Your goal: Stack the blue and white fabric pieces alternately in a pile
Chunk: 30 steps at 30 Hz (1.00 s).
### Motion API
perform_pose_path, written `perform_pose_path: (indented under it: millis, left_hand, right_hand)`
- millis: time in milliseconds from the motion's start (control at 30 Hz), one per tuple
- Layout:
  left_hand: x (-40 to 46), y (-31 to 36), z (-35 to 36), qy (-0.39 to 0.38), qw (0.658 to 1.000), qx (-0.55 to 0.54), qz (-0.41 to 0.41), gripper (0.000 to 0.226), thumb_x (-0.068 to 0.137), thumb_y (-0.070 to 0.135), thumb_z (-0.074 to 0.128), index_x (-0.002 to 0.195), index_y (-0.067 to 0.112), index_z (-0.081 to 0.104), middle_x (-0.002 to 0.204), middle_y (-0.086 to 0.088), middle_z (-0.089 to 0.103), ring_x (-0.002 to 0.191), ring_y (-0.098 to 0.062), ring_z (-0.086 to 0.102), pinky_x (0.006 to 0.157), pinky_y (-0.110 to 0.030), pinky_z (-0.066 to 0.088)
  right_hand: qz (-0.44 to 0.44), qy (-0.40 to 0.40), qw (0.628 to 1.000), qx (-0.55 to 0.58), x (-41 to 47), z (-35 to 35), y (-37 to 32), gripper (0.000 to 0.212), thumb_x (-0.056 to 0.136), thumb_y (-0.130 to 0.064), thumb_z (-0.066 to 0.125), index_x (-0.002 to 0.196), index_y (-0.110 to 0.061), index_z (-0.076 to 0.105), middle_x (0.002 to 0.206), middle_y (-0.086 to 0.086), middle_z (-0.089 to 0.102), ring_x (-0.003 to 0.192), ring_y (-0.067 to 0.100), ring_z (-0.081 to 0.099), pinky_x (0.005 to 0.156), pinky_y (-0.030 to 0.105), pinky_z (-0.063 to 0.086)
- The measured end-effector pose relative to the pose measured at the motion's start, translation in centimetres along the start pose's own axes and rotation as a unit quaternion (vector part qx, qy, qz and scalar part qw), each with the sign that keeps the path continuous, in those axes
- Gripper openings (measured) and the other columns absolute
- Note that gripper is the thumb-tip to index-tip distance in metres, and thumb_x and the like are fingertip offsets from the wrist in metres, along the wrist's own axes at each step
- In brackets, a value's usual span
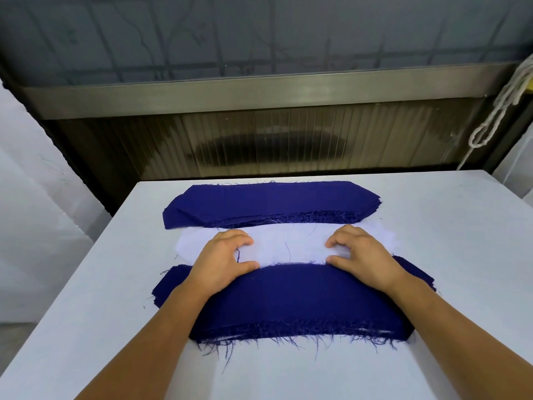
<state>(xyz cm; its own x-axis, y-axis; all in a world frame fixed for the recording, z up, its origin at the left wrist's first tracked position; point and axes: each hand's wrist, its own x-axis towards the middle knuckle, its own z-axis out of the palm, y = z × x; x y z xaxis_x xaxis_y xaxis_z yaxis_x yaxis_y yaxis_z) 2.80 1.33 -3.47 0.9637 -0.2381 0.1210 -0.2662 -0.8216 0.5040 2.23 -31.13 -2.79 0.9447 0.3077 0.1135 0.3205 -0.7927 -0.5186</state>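
Three lots of fabric lie across the white table point(432, 226). A far pile of dark blue pieces point(268, 202) has frayed edges. Just in front of it lies a pile of white pieces point(288, 245). Nearest me is a thick pile topped by a blue piece point(300, 298), with white layers showing at its frayed front edge. My left hand point(223, 259) and my right hand point(360, 256) both rest on the white pile, fingers curled and thumbs at its near edge, pinching the top white piece. My wrists lie over the near pile.
Beyond the table's far edge is a dark ribbed panel point(259, 140) under a metal ledge point(259, 92). A white cord point(496, 111) hangs at the right. Bare tabletop extends left, right and in front of the piles.
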Motion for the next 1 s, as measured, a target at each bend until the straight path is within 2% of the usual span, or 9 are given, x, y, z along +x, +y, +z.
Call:
perform_pose_path:
  millis: [133, 300, 367, 467, 567, 700, 800, 867, 1000]
  left_hand:
    - [-0.2, 0.1, 0.2, 0.021, 1.0, 0.003, 0.005, 0.042, 0.077, 0.043, 0.077, 0.114, 0.03, 0.065, 0.116, 0.029, 0.05, 0.112, 0.004, 0.044, 0.093, -0.007, 0.029]
    - [-0.7, 0.4, 0.0, 0.037, 0.999, 0.005, 0.024, 0.008, 0.087, 0.037, 0.068, 0.091, 0.032, 0.063, 0.107, 0.028, 0.057, 0.104, 0.016, 0.043, 0.081, -0.002, 0.029]
    - [-0.9, 0.6, -0.1, 0.04, 0.998, 0.007, 0.039, 0.007, 0.091, 0.034, 0.063, 0.085, 0.03, 0.064, 0.105, 0.024, 0.06, 0.104, 0.025, 0.038, 0.079, -0.001, 0.031]
    - [-0.9, 0.6, 0.0, 0.05, 0.998, 0.01, 0.048, 0.015, 0.096, 0.03, 0.058, 0.084, 0.025, 0.066, 0.105, 0.021, 0.063, 0.105, 0.017, 0.042, 0.079, 0.001, 0.03]
    - [-0.8, 0.5, 0.1, 0.054, 0.998, 0.016, 0.042, 0.018, 0.098, 0.03, 0.053, 0.093, 0.023, 0.069, 0.11, 0.025, 0.06, 0.104, 0.014, 0.043, 0.081, -0.002, 0.031]
    - [-0.9, 0.6, 0.2, 0.058, 0.998, 0.024, 0.017, 0.013, 0.095, 0.019, 0.055, 0.102, 0.024, 0.064, 0.108, 0.019, 0.061, 0.089, 0.001, 0.052, 0.076, -0.011, 0.039]
    - [-0.9, 0.8, 0.1, 0.059, 0.998, 0.025, -0.026, 0.02, 0.089, 0.011, 0.057, 0.103, 0.026, 0.057, 0.099, 0.015, 0.056, 0.081, -0.004, 0.053, 0.069, -0.018, 0.045]
    - [-0.9, 0.8, 0.1, 0.082, 0.995, 0.043, -0.031, 0.02, 0.087, 0.008, 0.057, 0.1, 0.024, 0.055, 0.094, 0.012, 0.052, 0.079, -0.005, 0.048, 0.063, -0.015, 0.037]
    - [-1.0, 1.0, 0.2, 0.125, 0.988, 0.081, -0.025, 0.01, 0.092, 0.016, 0.057, 0.098, 0.016, 0.064, 0.092, 0.007, 0.061, 0.086, -0.012, 0.052, 0.067, -0.023, 0.041]
  right_hand:
    - [-0.018, 0.03, 0.999, -0.023, -0.2, 0.0, -0.1, 0.002, 0.092, -0.03, 0.062, 0.09, -0.031, 0.063, 0.098, -0.021, 0.056, 0.096, 0.001, 0.05, 0.077, 0.008, 0.035]
    - [0.0, 0.033, 0.999, -0.007, 0.1, 0.0, -0.3, 0.014, 0.096, -0.025, 0.055, 0.085, -0.025, 0.063, 0.091, -0.018, 0.057, 0.09, 0.001, 0.051, 0.075, 0.012, 0.038]
    - [0.016, 0.027, 1.0, -0.002, 0.4, -0.1, -0.4, 0.018, 0.098, -0.024, 0.051, 0.085, -0.022, 0.062, 0.09, -0.016, 0.058, 0.089, 0.003, 0.052, 0.076, 0.016, 0.04]
    - [0.036, 0.018, 0.999, -0.009, 0.8, -0.4, -0.7, 0.022, 0.1, -0.024, 0.045, 0.085, -0.019, 0.06, 0.089, -0.011, 0.059, 0.084, 0.006, 0.053, 0.075, 0.021, 0.042]
    - [0.041, 0.023, 0.998, -0.03, 0.9, -0.3, -0.9, 0.016, 0.099, -0.02, 0.046, 0.089, -0.018, 0.059, 0.091, -0.01, 0.06, 0.086, 0.011, 0.053, 0.076, 0.025, 0.044]
    - [0.051, 0.027, 0.997, -0.044, 0.5, 0.0, -0.9, 0.014, 0.087, -0.011, 0.053, 0.091, -0.024, 0.057, 0.092, -0.017, 0.056, 0.083, 0.003, 0.049, 0.066, 0.014, 0.036]
    - [0.055, 0.042, 0.997, -0.039, 0.4, 0.1, -0.8, 0.008, 0.09, -0.016, 0.055, 0.09, -0.024, 0.057, 0.088, -0.017, 0.056, 0.08, 0.003, 0.05, 0.065, 0.015, 0.036]
    - [0.045, 0.056, 0.997, -0.041, 0.4, 0.2, -0.7, 0.007, 0.095, -0.022, 0.053, 0.091, -0.023, 0.057, 0.088, -0.016, 0.056, 0.081, 0.005, 0.051, 0.068, 0.02, 0.037]
    - [0.035, 0.063, 0.996, -0.053, 0.4, 0.3, -0.7, 0.022, 0.102, -0.028, 0.041, 0.091, -0.018, 0.058, 0.086, -0.009, 0.057, 0.081, 0.012, 0.05, 0.069, 0.026, 0.037]
